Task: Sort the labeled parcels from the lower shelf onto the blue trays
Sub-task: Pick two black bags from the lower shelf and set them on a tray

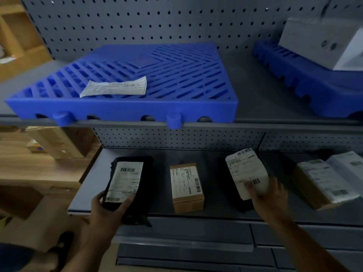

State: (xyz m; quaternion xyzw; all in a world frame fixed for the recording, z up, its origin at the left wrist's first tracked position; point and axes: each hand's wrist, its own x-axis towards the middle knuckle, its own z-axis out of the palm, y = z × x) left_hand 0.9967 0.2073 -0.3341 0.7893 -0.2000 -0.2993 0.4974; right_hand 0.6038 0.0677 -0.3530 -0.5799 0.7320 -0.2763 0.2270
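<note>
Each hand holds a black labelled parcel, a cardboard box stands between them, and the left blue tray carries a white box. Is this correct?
Not quite. The head view shows that the left blue tray carries a paper slip; the white box sits on the right blue tray. The rest holds, with the left parcel in the left hand and the right parcel in the right hand.

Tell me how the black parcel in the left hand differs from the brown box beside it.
The black parcel is a crumpled dark bag; the brown box is a square-edged cardboard carton. The left hand grips the black parcel; the brown box stands untouched on the lower shelf. Both carry white barcoded labels.
</note>
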